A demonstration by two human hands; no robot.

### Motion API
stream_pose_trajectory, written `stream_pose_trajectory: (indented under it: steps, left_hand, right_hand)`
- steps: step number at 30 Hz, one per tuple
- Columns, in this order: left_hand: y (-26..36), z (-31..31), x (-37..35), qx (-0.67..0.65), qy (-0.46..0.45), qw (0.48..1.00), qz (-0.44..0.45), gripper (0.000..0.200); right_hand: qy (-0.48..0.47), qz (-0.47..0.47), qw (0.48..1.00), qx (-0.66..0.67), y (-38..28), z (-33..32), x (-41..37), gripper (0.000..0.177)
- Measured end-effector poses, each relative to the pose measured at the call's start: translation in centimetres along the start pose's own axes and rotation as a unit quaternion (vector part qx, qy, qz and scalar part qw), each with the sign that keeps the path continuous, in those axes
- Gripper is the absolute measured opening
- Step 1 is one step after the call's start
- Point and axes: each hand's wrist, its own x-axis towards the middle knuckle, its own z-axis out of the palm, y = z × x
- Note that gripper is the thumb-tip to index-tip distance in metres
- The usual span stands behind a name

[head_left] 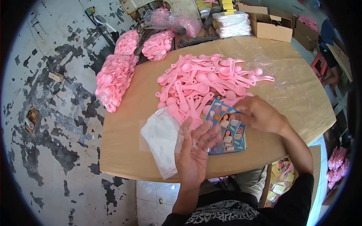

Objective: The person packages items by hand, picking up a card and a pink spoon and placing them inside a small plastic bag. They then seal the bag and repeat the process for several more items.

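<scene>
My left hand [193, 162] is palm up at the table's front, thumb and fingers loosely curled around a thin clear plastic bag [171, 146] that is hard to see. Beside it lies a stack of white-looking plastic bags [160, 130]. My right hand [262, 115] is closed, fingertips pinched together over the right side of a stack of blue printed cards [228, 139]; what it pinches is hidden. Just beyond both hands spreads a heap of pink plastic spoons [201, 81], some touching the bags and cards.
Brown paper covers the table [124, 147]. Bags of pink spoons [115, 81] stand at the far left. Behind are stacked clear packs [232, 24] and a cardboard box [271, 28]. An open box of yellow cards and spoons [281, 177] sits at lower right. Another person [330, 49] is at right.
</scene>
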Motion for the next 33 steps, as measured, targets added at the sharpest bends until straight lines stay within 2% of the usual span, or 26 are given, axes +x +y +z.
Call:
stream_pose_trajectory:
  steps: [3,6,9,12,15,18,21,24,25,28,32,33]
  left_hand:
    - [-0.8,0.1,0.4,0.103,0.038,0.992,0.057,0.039]
    - [-1.1,-0.7,0.5,0.11,0.046,0.983,0.141,0.052]
    - [-1.0,-1.0,0.6,0.098,0.066,0.975,0.19,0.048]
    - [-0.7,-0.5,0.9,0.096,0.087,0.976,0.173,0.045]
    - [-0.8,0.0,0.8,0.13,0.095,0.979,0.126,0.045]
    - [-1.1,-0.6,0.8,0.127,0.075,0.98,0.132,0.039]
    - [-1.2,-0.1,0.6,0.189,0.058,0.971,0.134,0.025]
    - [-1.4,-1.0,0.2,0.298,0.022,0.953,0.057,0.024]
    - [-1.3,-0.5,0.0,0.291,0.016,0.955,0.056,0.025]
    - [-1.3,1.2,0.2,0.143,0.028,0.986,0.08,0.02]
    - [-2.4,0.1,-0.2,0.247,-0.013,0.964,0.101,0.025]
    - [-2.8,-0.2,-0.4,0.296,-0.034,0.95,0.091,0.038]
  right_hand:
    - [0.019,0.112,0.992,0.057,-1.6,-1.1,0.4,0.014]
    - [0.015,0.09,0.978,0.188,-2.2,-0.5,0.2,0.015]
    - [0.038,0.086,0.968,0.231,-2.1,-0.4,0.0,0.015]
    - [0.008,0.013,0.976,0.216,-2.3,-0.9,-0.3,0.016]
    - [0.032,-0.017,0.981,0.192,-2.8,0.3,-0.2,0.013]
    - [0.006,-0.015,0.987,0.157,-2.9,0.6,-0.4,0.015]
    - [-0.041,-0.049,0.987,0.147,-3.0,0.1,-0.6,0.015]
    - [-0.054,-0.051,0.985,0.154,-3.1,0.0,-0.8,0.019]
    - [-0.054,-0.047,0.984,0.16,-3.2,0.0,-0.8,0.021]
    - [-0.057,-0.005,0.968,0.243,-3.6,0.8,-0.8,0.023]
    - [-0.074,-0.031,0.973,0.216,-3.0,1.7,-1.4,0.022]
    - [-0.066,-0.026,0.971,0.23,-2.9,1.9,-1.5,0.024]
